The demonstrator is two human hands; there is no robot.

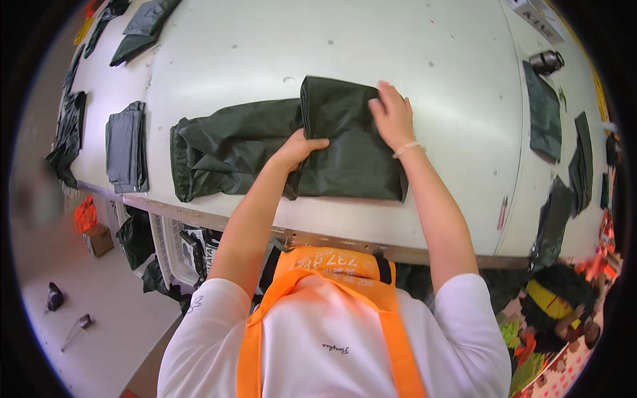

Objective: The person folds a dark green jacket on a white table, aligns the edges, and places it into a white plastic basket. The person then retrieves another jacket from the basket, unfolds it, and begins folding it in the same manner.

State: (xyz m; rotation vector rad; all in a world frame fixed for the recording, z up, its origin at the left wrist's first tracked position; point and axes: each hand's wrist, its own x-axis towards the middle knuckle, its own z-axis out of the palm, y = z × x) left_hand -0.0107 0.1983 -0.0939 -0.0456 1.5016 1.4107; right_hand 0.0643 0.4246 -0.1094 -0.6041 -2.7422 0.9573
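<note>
A dark green garment [232, 142] of thin, smooth cloth lies across the white table in front of me. Its left end is narrower and wrinkled, with a gathered edge; its right part is folded into a flat, squarish panel [338, 162]. My left hand [300, 149] is closed at the panel's left edge, thumb on top, with the other fingers partly hidden by the cloth. Over the panel's upper right edge, my right hand [394, 116] is open with its fingers apart, slightly blurred. I cannot tell whether it touches the cloth.
A neat stack of folded dark cloth [126, 147] lies on the left. More dark pieces [544, 113] line the right side, near a metal flask [547, 62]. A small pink-handled tool [503, 212] lies near the front edge. A white crate [169, 249] stands below the table.
</note>
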